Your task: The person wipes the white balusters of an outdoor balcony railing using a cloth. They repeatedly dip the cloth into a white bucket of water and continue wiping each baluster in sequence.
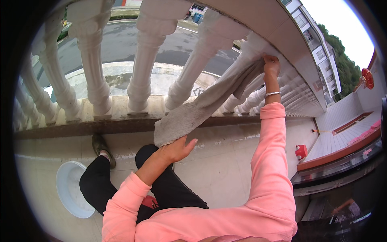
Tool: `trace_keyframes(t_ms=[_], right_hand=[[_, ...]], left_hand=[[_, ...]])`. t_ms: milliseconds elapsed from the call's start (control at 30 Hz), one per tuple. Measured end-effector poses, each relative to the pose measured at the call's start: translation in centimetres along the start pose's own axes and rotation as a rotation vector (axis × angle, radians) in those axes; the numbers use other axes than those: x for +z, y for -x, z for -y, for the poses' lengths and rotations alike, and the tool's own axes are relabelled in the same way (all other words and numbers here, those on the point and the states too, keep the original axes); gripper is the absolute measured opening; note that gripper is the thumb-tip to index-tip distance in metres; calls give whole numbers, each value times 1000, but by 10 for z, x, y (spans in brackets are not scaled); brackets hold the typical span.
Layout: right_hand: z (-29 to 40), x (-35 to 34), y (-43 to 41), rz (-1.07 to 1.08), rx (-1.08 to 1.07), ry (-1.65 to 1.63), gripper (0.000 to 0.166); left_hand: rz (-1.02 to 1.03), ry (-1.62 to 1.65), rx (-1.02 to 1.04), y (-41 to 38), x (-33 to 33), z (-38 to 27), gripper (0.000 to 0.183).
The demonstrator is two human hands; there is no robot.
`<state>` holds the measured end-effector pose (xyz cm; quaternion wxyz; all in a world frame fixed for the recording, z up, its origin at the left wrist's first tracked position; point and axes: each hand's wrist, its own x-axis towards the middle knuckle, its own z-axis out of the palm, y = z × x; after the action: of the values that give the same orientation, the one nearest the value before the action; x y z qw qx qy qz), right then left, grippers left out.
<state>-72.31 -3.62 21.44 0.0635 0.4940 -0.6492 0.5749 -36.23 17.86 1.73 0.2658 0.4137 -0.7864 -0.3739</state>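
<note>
A long grey towel (193, 115) stretches slantwise in front of the white balusters (142, 60) of a balustrade. Its upper end is bunched in my right hand (272, 65), high against a baluster just under the handrail (290, 39). A silver-coloured bangle (272, 94) circles that wrist. My left hand (175, 150) is at the towel's lower, wider end, above my bent knee. The left fingers are hidden by the cloth, and the thumb sticks out away from it.
On the tiled floor a white bucket (65, 190) with whitish contents stands left of my leg. A red plastic stool (301, 152) is at the right, near dark glossy panels (335, 169). The balusters rise from a low ledge (121, 106); beyond lies a road (118, 42).
</note>
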Motion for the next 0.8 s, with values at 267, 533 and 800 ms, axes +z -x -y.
trace_keyframes(t_ms=[267,533,800], right_hand=[[1,4,3,43,-22,-146,24],[-8,2,-2,55,-90,-136,26],[-19,4,-8,3,-192,-12,26]], left_hand=[[21,4,-17,-9,-1,0,64],[39,-15,5,-11,2,-5,63],[59,-17,-25,-11,4,-4,64]])
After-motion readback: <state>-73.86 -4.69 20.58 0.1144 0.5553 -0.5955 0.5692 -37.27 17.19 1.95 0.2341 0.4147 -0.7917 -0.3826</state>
